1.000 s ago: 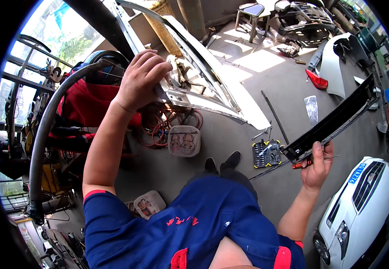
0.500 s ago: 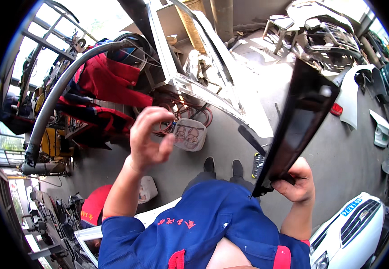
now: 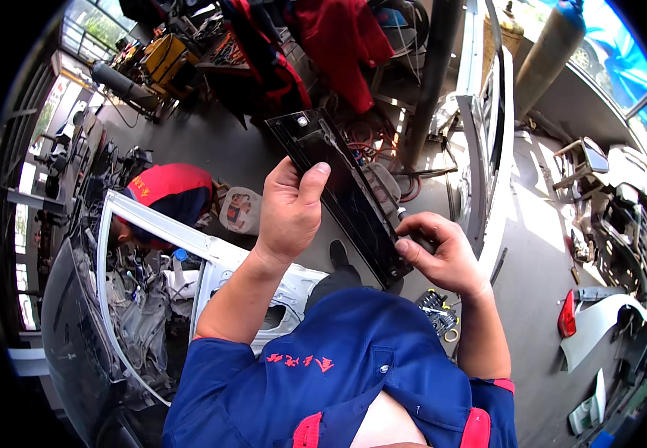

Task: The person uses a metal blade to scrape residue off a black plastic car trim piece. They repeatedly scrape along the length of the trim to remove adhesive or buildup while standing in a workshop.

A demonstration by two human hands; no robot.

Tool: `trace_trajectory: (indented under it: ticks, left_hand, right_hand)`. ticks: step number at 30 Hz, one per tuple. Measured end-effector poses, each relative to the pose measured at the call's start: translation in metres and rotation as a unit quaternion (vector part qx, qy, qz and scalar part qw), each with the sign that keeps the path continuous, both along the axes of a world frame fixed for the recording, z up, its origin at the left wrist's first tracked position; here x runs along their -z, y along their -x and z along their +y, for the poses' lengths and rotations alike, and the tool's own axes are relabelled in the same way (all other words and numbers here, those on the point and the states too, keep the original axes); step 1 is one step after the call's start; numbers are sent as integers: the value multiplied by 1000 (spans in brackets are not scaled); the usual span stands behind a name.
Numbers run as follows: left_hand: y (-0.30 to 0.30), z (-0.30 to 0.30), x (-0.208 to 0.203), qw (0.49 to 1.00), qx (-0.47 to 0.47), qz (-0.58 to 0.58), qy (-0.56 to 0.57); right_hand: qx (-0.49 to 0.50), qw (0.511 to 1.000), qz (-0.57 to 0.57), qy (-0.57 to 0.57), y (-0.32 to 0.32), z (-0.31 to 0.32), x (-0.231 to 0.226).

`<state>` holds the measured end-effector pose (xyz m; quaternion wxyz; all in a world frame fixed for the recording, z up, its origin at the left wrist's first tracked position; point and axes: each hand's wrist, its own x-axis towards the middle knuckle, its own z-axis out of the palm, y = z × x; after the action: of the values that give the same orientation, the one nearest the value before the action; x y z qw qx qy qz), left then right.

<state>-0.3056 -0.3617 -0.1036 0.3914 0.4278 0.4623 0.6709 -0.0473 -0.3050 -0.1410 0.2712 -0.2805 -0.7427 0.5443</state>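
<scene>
A long, glossy black trim panel (image 3: 349, 205) lies slantwise in front of me, its far end up and to the left. White clips or fasteners show near its ends. My left hand (image 3: 291, 209) is closed on the panel's left edge, thumb on top. At the lower right edge, my right hand (image 3: 444, 252) grips the panel near its near end, thumb and fingers bent; the fingertips are partly hidden.
To my left stands a white door frame (image 3: 211, 250), and beyond it a person in a red and blue shirt (image 3: 170, 190) bends down. A patterned stool (image 3: 241, 210) is beside that person. A tool set (image 3: 439, 312) lies on the floor; a white fender (image 3: 599, 325) is at right.
My view has turned to the left. The panel has swung from upright at my right to slanting before me, and my left hand, free before, has taken hold of it.
</scene>
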Motion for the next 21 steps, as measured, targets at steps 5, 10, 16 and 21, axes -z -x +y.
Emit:
trace_trajectory:
  ticks: [5,10,16,21]
  left_hand:
    - [4,-34,0,969,-147,197,2]
    - [8,-44,-1,967,-161,197,-10]
    - [25,-51,4,951,-183,245,-40]
    - [50,-52,0,970,-203,114,-62]
  right_hand:
    - [28,998,56,28,42,10,-20]
    - [48,988,111,-97,103,20,-49]
    - [22,986,61,-155,135,15,-75]
    - [-52,979,166,-105,131,15,-59]
